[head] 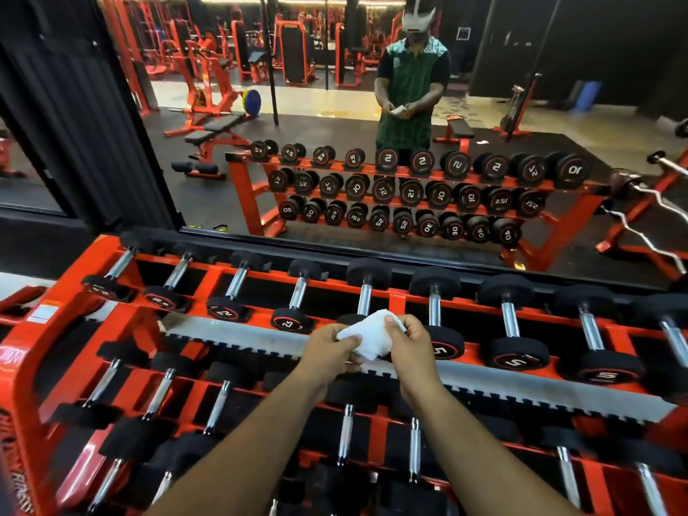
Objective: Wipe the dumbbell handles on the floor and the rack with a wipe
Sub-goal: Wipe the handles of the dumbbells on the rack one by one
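Note:
A white wipe is held between both hands above the red dumbbell rack. My left hand pinches its left edge and my right hand pinches its right side. Black dumbbells with chrome handles lie in rows on the rack; one chrome handle shows just beyond the wipe, and a dumbbell marked 5 sits right of my right hand. Neither hand touches a dumbbell.
A wall mirror stands behind the rack and reflects the rack, a person holding a wipe, benches and red machines. A grey notched rail runs across the rack between tiers. More dumbbells fill the lower tiers near my forearms.

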Demonstrator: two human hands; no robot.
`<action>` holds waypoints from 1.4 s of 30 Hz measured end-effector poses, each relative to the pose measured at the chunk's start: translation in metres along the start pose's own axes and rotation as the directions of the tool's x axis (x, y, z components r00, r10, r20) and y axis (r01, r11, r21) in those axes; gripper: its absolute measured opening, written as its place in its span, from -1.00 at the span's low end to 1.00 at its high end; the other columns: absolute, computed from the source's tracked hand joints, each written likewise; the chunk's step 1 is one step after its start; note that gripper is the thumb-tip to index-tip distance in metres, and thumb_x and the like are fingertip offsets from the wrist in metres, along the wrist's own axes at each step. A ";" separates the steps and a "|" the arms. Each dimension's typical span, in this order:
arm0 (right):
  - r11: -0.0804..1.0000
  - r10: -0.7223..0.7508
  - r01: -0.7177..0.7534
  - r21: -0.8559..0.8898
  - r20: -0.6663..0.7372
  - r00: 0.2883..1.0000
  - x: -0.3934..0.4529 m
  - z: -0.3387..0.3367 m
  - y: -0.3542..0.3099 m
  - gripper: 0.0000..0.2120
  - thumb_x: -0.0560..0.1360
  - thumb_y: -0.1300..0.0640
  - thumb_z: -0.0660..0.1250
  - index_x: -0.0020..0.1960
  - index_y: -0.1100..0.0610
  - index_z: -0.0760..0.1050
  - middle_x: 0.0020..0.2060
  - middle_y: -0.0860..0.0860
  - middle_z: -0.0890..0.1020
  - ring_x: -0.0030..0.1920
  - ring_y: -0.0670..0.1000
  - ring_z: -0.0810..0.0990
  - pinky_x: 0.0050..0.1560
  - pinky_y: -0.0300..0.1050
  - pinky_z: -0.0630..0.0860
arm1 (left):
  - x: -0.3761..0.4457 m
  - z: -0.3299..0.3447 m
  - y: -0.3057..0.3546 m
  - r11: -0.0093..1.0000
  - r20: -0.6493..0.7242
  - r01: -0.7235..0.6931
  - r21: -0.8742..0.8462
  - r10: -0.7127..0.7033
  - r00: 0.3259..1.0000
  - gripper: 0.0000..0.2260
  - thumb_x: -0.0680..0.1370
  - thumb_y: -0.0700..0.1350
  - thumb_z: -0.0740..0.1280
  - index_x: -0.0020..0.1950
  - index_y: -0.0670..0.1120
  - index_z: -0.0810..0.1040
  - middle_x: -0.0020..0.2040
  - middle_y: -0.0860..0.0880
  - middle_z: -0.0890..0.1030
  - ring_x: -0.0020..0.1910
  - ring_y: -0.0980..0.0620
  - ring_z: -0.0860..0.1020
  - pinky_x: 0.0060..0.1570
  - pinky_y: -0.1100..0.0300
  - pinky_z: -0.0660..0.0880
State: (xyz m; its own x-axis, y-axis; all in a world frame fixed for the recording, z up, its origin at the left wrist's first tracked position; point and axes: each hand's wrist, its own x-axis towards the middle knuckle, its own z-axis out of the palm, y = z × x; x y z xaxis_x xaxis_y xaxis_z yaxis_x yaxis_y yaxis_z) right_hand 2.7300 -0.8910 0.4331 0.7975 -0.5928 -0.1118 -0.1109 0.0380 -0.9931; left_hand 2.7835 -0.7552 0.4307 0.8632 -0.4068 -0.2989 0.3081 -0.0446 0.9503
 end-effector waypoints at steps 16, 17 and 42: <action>0.991 -0.069 0.065 -0.121 -0.026 0.997 -0.007 0.025 0.004 -0.89 0.62 0.06 0.32 -0.03 0.07 0.57 -0.10 0.03 0.67 -0.10 0.01 0.64 -0.16 -0.09 0.59 | 0.004 -0.054 -0.004 0.990 0.020 -0.095 0.100 0.093 0.995 -0.85 0.64 -0.08 0.38 0.03 -0.17 0.63 0.05 -0.24 0.67 0.01 -0.16 0.68 -0.04 -0.04 0.68; 0.992 -0.068 0.066 -0.107 -0.012 0.998 -0.005 0.021 0.004 -0.90 0.62 0.08 0.31 -0.01 0.07 0.58 -0.09 0.03 0.68 -0.11 -0.01 0.64 -0.20 -0.15 0.57 | 0.006 -0.055 -0.004 0.991 0.002 -0.101 0.086 0.101 0.995 -0.85 0.64 -0.08 0.38 0.03 -0.16 0.63 0.06 -0.22 0.68 0.03 -0.15 0.68 -0.01 -0.06 0.68; 0.962 -0.075 0.167 -0.216 0.377 0.923 0.066 -0.075 -0.010 -0.83 0.60 0.08 0.36 -0.11 0.13 0.62 -0.19 0.05 0.68 -0.25 -0.08 0.58 -0.25 -0.18 0.51 | 0.031 0.051 -0.006 0.467 0.016 -0.406 0.786 0.640 0.768 -0.57 0.51 0.23 0.38 0.33 0.12 0.47 0.30 0.12 0.44 0.26 0.15 0.44 0.21 0.20 0.40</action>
State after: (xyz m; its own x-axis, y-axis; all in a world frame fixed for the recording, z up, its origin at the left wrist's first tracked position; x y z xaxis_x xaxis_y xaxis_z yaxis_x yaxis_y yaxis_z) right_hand 2.7396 -0.9905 0.4383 0.9683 -0.2464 -0.0417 -0.1016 -0.2360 -0.9664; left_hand 2.7881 -0.8138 0.4205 0.8537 -0.3558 0.3804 -0.5208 -0.5728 0.6330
